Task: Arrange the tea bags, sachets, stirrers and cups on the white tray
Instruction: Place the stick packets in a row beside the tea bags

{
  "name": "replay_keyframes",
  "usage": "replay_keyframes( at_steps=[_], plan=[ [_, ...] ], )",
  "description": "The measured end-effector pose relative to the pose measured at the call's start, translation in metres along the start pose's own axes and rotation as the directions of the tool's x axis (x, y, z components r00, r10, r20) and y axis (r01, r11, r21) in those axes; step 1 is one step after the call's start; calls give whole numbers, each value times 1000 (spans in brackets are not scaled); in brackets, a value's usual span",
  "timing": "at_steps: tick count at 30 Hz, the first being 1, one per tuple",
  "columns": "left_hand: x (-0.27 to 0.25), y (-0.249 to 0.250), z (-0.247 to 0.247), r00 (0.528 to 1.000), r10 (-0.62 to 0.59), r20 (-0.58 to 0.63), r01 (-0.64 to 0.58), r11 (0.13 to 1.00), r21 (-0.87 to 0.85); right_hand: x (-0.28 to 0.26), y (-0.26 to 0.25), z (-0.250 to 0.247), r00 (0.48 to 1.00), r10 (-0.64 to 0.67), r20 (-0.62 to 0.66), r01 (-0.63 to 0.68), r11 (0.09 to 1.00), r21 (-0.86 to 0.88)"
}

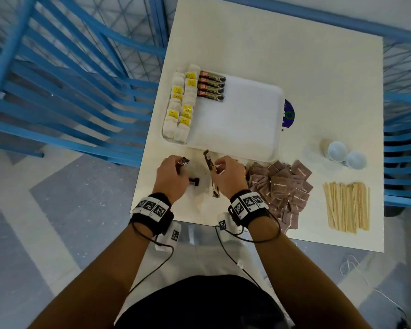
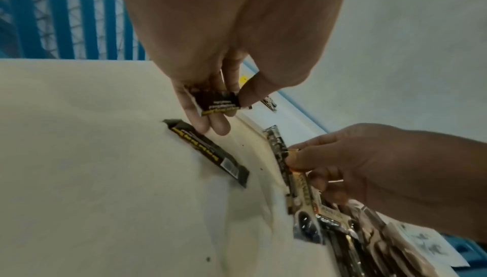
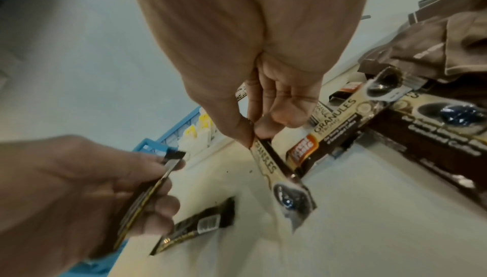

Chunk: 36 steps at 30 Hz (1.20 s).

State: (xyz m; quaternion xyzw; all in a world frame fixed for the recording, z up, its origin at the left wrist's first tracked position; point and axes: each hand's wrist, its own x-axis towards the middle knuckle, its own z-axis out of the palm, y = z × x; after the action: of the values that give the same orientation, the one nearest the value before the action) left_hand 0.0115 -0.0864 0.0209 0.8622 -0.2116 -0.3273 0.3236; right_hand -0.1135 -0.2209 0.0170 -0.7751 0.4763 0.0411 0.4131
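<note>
The white tray [image 1: 235, 124] holds tea bags [image 1: 179, 108] with yellow tags along its left side and several coffee stick sachets [image 1: 210, 86] at its far left. Near the table's front edge, my left hand [image 1: 173, 173] pinches a dark coffee sachet [image 2: 218, 102] between thumb and fingers. My right hand [image 1: 226, 172] pinches another coffee stick sachet [image 3: 279, 175] by its upper part, tilted up off the table. One more dark sachet [image 2: 208, 152] lies flat between the hands. More coffee sticks [image 3: 350, 110] lie by the right hand.
A heap of brown sugar sachets [image 1: 282, 188] lies right of my right hand. Wooden stirrers [image 1: 348, 206] lie at the front right. Two white cups [image 1: 344, 154] stand on their sides beyond them. A purple disc [image 1: 288, 113] peeks from under the tray. Blue racks flank the table [image 1: 318, 55].
</note>
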Motion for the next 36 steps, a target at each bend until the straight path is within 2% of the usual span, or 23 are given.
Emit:
replay_keyframes(
  at_steps=[4, 7, 9, 14, 16, 17, 19, 21, 23, 24, 26, 30, 33, 36],
  plan=[
    [-2, -9, 3, 993, -28, 116, 16, 995, 103, 1, -2, -6, 998, -55, 1, 55, 998, -26],
    [-6, -26, 10, 977, 90, 195, -144, 948, 285, 1, -3, -6, 998, -61, 26, 61, 998, -31],
    [-5, -32, 14, 971, 145, 189, -209, 900, 382, 0, -4, -6, 997, -60, 40, 61, 998, -28],
    [-1, -26, 10, 971, 221, 87, -237, 866, 440, 0, -11, -8, 998, -49, 30, 47, 998, 46],
    [5, -22, 7, 986, 164, 14, -157, 912, 378, 1, -16, -11, 998, -48, 26, 45, 991, 123],
    [9, -17, 3, 994, 104, -15, -95, 954, 284, 3, -19, -13, 999, -43, 31, 37, 984, 175],
    [21, -6, -2, 1000, -14, -4, 13, 996, -87, 7, -27, -16, 999, -38, 34, 28, 964, 263],
    [31, 12, -11, 995, -83, 50, 96, 914, -395, 11, -35, -18, 999, -48, -5, 48, 960, 277],
    [39, 30, -20, 986, -106, 126, 157, 834, -529, 15, -44, -20, 998, -56, -34, 64, 954, 291],
    [41, 38, -23, 979, -111, 170, 188, 806, -561, 16, -48, -19, 998, -61, -23, 65, 943, 327],
    [49, 49, -27, 975, -64, 212, 174, 815, -553, 16, -58, -21, 997, -82, 15, 69, 912, 405],
    [66, 54, -33, 982, -1, 187, 92, 871, -482, 15, -76, -19, 996, -67, 62, 21, 829, 559],
    [81, 51, -40, 991, -7, 133, 67, 888, -456, 20, -79, -19, 999, 32, -10, -19, 771, 637],
    [91, 51, -51, 985, -54, 163, 135, 833, -536, 27, -75, -26, 990, 112, -81, -26, 729, 685]
  ],
)
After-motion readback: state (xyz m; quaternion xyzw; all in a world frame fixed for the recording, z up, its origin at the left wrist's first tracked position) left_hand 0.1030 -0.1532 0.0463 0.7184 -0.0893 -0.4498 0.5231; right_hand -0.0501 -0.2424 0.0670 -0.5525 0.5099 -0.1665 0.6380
